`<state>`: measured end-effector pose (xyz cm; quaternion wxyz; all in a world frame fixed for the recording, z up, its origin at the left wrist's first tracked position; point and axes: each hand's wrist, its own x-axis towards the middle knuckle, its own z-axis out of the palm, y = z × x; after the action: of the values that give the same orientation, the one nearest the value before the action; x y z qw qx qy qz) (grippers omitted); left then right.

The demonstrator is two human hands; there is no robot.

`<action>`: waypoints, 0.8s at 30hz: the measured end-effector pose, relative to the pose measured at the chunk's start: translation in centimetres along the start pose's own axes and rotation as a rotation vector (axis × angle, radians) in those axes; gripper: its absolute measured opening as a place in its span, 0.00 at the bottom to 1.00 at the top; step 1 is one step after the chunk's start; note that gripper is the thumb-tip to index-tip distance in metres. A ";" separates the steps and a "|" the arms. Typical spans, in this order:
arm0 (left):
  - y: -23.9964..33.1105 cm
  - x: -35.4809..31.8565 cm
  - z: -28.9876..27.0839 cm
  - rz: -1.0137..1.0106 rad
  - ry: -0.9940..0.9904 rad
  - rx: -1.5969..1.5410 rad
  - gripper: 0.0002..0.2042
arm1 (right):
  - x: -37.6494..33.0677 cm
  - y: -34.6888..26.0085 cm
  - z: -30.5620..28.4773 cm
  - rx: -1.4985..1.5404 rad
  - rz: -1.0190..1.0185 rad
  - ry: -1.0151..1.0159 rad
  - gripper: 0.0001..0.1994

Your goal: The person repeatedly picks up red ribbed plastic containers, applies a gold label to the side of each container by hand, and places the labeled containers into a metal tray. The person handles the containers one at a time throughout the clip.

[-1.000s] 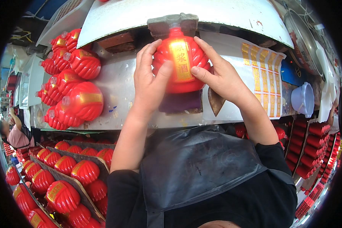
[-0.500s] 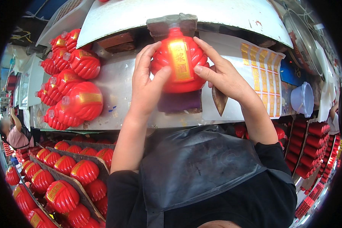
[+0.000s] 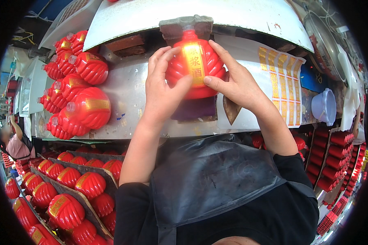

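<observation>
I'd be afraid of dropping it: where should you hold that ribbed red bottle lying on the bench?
Probably by its round ribbed body, one hand on each side, as the left hand and right hand do now. The red bottle lies neck away, gold label up, so the flanks are free.

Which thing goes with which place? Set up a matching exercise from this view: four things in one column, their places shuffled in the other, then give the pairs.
Things:
1. red ribbed bottle with the gold label
2. heap of red bottles lying on their sides
3. pale plastic cup
4. sheet of gold labels

Places:
A. on the metal bench, to the person's left
B. between the left hand and the right hand
C. far right of the bench
D. flat on the bench, just right of the right hand

Pairs: 1-B, 2-A, 3-C, 4-D
</observation>
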<state>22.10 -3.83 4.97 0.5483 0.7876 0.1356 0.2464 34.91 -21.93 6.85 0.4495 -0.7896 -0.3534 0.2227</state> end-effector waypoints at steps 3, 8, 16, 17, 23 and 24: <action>-0.2 0.1 0.0 0.019 0.021 -0.008 0.29 | 0.0 -0.3 0.0 -0.004 0.006 -0.001 0.46; -0.2 0.0 -0.1 0.009 0.016 -0.013 0.29 | 0.0 -0.7 0.0 -0.029 0.023 -0.003 0.47; -0.9 0.3 -0.7 -0.005 -0.072 -0.127 0.33 | 0.1 0.0 -1.3 0.135 0.057 -0.083 0.37; -1.1 0.4 -0.6 -0.016 -0.060 -0.157 0.34 | 0.3 0.1 -1.7 0.158 0.058 -0.076 0.34; -1.0 1.0 -0.5 -0.079 -0.071 -0.147 0.41 | 1.6 -0.1 -2.8 0.041 -0.126 0.205 0.20; -0.8 1.1 -0.5 -0.088 -0.075 -0.139 0.42 | 1.7 -0.4 -2.9 0.046 -0.113 0.181 0.19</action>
<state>22.80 -2.56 4.61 0.6167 0.7496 0.1319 0.2011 37.85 -22.11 8.57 0.5095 -0.7747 -0.3501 0.1328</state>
